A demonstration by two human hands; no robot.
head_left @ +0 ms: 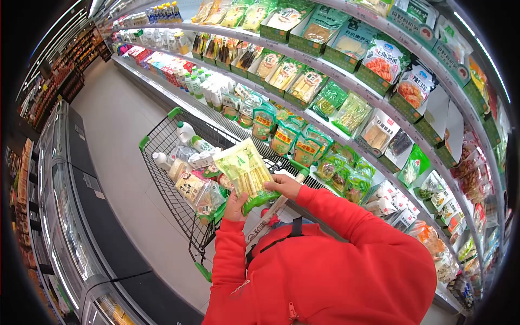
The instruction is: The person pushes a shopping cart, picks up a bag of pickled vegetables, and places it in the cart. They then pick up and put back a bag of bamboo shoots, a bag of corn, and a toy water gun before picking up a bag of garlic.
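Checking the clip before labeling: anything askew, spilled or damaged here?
Nothing looks spilled or damaged. The packet, held in the left hand and right hand over the cart, looks intact. Only oddity: two display boxes towards the right look empty beside full ones.

We find open floor (116,124) left of the loaded cart (179,208); packed shelves (346,80) close off our right side
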